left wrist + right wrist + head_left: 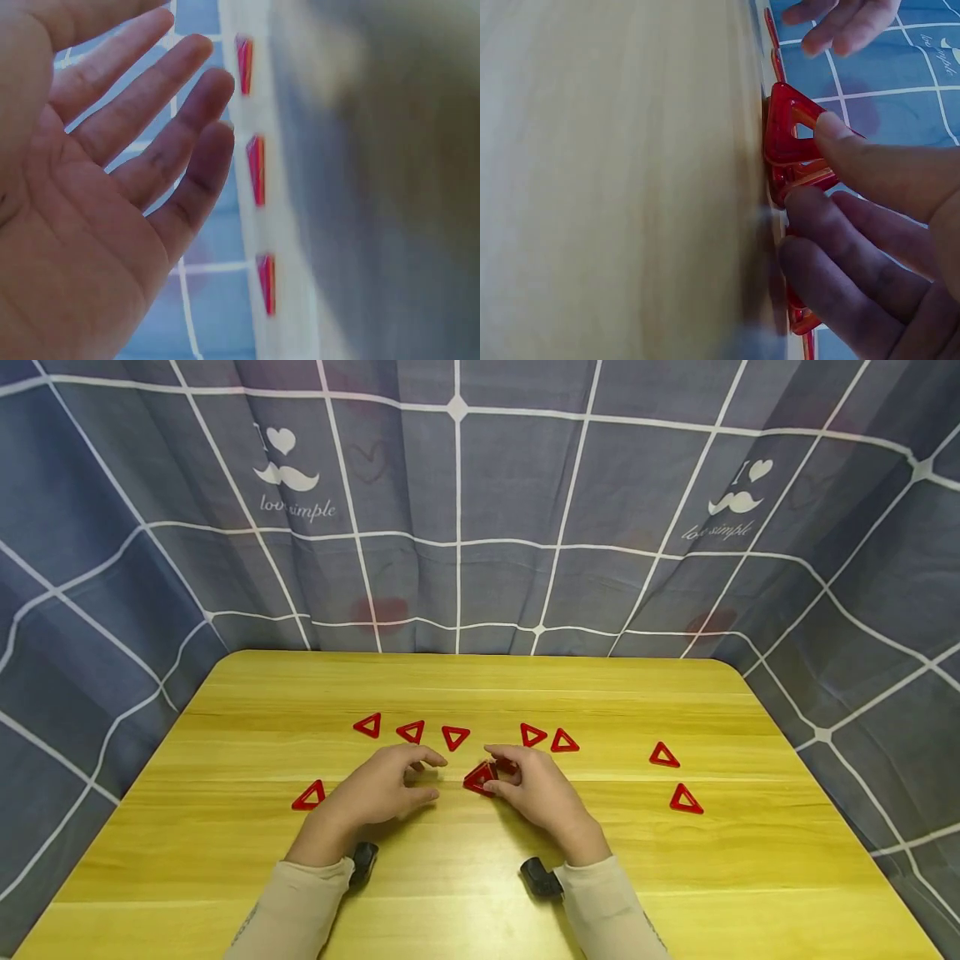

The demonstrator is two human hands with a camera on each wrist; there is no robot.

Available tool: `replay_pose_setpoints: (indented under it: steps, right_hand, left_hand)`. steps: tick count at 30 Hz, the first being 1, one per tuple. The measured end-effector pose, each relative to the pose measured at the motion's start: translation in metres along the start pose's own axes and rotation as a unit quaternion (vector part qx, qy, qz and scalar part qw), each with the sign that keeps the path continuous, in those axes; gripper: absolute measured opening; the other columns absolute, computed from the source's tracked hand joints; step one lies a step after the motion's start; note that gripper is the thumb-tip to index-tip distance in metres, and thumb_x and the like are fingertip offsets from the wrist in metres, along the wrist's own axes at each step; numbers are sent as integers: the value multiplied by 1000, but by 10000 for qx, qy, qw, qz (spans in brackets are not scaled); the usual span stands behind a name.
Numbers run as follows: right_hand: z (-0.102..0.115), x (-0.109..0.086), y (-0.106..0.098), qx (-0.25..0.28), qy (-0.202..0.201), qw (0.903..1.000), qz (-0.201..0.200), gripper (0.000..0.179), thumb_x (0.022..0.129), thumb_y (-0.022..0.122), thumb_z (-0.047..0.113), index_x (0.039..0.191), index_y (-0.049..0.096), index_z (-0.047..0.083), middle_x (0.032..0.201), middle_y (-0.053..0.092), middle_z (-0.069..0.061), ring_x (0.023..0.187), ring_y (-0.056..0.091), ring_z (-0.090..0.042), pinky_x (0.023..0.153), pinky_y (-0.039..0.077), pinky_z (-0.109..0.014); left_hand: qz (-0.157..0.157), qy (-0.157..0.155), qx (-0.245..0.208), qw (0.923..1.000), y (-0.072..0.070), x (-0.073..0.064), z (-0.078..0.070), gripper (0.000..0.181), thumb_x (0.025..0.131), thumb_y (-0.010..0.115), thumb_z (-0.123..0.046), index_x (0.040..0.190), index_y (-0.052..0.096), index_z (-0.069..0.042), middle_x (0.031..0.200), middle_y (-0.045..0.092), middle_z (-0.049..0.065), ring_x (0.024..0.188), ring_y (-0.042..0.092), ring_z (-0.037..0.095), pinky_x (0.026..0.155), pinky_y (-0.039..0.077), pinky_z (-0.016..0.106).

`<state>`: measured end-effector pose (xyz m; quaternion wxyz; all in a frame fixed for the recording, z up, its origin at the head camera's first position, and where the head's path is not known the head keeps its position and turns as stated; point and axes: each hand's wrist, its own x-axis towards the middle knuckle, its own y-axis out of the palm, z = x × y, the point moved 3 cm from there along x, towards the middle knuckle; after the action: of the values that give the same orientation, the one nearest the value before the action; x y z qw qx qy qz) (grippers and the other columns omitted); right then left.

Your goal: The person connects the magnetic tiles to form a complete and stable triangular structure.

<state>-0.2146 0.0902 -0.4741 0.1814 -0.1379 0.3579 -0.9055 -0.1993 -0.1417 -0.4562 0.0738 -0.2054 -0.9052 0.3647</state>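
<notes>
The person is wearing long beige sleeves, one on the left arm [288, 906] and one on the right arm [611, 910], each ending at the wrist. A small black camera is sitting strapped at the left wrist [364, 861] and another at the right wrist [541, 878]. Both hands are showing bare, wearing no gloves or rings.

My head cam looks forward and down over the whole table [480, 877]. Left wrist cam sits close at the palm, facing the curtain [210, 300]. Right wrist cam hugs the tabletop; both wrist views catch table edge and curtain.
</notes>
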Motion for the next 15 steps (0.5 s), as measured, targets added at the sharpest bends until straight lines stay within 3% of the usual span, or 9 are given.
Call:
replay_pose_setpoints:
  steps: [4, 9, 15]
  right_hand:
    - [0, -1, 0, 192, 67, 9998, 70, 54, 87, 82, 16, 137, 62, 7, 105, 70, -3, 57, 58, -7, 59, 50, -27]
    - [-1, -2, 0, 474, 64, 9987, 186, 54, 87, 81, 13, 137, 62, 5, 108, 69, -4, 59, 64, -12, 58, 51, -27]
    - [-1, -2, -3, 506, 95, 9984, 250, 52, 87, 81, 14, 135, 63, 4, 94, 69, -2, 57, 64, -14, 53, 48, -26]
  left_hand:
    - [-212, -108, 176, 9996, -18, -6, 9, 42, 86, 82, -14, 125, 68, -10, 123, 65, 3, 115, 57, 32, 96, 47, 51]
    - [-405, -334, 268, 9983, -37, -18, 23, 49, 82, 86, -17, 127, 67, -12, 125, 63, 2, 118, 55, 34, 95, 46, 53]
    - [-462, -373, 356, 9976, -50, -29, 38, 52, 78, 89, -19, 126, 67, -11, 124, 63, 5, 115, 57, 34, 95, 46, 53]
